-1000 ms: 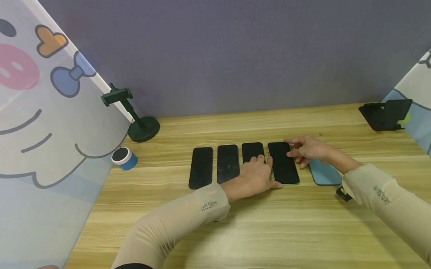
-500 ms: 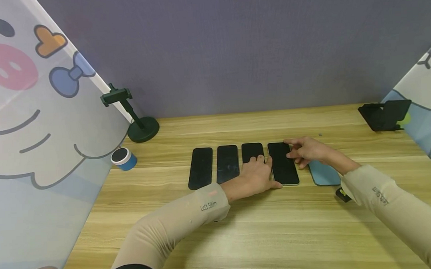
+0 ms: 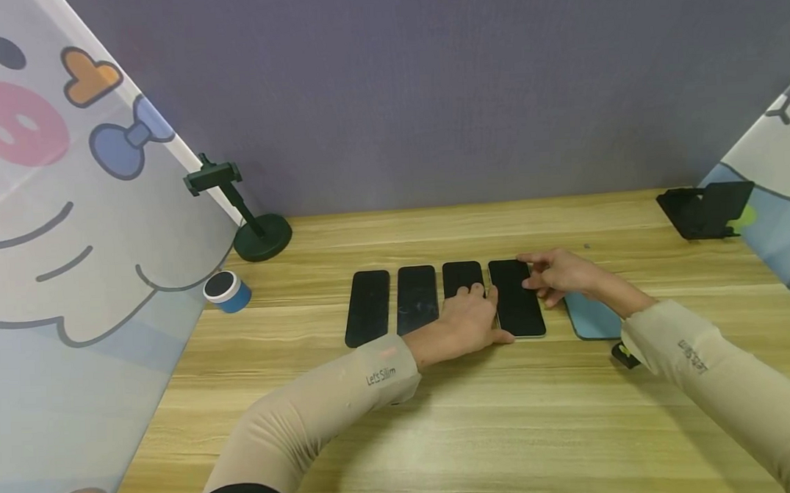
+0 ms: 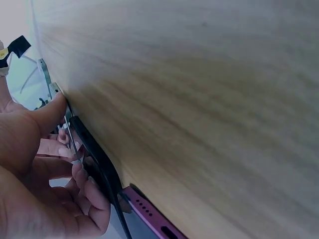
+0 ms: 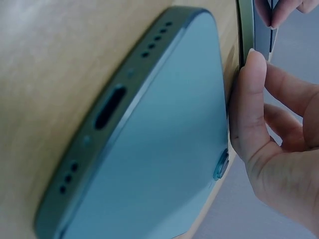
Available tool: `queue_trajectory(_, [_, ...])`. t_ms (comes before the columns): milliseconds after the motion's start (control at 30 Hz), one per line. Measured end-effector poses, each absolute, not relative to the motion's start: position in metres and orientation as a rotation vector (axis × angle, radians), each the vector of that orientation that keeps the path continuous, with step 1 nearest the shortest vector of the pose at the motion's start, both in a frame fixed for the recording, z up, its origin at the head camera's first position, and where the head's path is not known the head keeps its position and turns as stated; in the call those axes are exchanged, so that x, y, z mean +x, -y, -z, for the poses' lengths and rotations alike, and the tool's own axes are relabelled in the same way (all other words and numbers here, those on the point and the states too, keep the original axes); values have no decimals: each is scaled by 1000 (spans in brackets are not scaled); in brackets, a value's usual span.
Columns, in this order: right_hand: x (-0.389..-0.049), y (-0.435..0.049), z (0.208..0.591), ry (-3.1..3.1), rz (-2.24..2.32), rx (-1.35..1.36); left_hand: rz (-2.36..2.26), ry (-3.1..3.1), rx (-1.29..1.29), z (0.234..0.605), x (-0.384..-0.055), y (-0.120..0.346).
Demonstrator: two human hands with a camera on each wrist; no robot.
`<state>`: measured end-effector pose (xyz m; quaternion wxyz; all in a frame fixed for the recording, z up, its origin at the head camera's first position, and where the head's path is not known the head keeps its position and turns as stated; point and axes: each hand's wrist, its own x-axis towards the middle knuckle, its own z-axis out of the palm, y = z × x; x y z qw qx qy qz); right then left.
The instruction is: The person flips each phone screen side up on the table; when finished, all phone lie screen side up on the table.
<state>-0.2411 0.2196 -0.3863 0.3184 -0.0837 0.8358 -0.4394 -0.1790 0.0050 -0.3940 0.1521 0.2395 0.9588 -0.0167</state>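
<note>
Several phones lie screen up in a row on the wooden table. My left hand (image 3: 463,328) rests over the lower part of a black phone (image 3: 462,274). Its thumb and index finger touch the bottom and left edges of the rightmost dark phone (image 3: 519,303). At that phone's right side, my right hand (image 3: 562,274) has its index finger by the top corner and its thumb against the side edge. Partly under the right wrist lies a light blue phone (image 5: 149,129), back up. In the left wrist view, a purple-edged phone (image 4: 149,211) sits beside a black-edged one.
Two more dark phones, one at far left (image 3: 368,308) and one beside it (image 3: 417,298), continue the row. A dark green stand (image 3: 264,237) and a blue-and-white jar (image 3: 228,292) stand at left. A black folding stand (image 3: 707,211) is at back right. A grey partition (image 3: 428,98) rises behind.
The rightmost dark phone has shifted slightly left, toward its neighbour, with my right hand following along. My left hand stays nearly in place.
</note>
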Motion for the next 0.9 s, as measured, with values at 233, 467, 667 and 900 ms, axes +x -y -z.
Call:
queue_trajectory(233, [-242, -219, 386, -2201, 1158, -221, 64, -2735, 703, 392, -181, -4])
queue_trajectory(467, [-242, -219, 387, -2192, 1170, -224, 53, -2731, 696, 393, -181, -3])
queue_trajectory(667, [-242, -218, 388, -2197, 1169, -223, 50, -2733, 702, 393, -181, -2])
queue_trajectory(900, [-242, -218, 388, -2195, 1166, -228, 49, -2728, 708, 393, -181, -2])
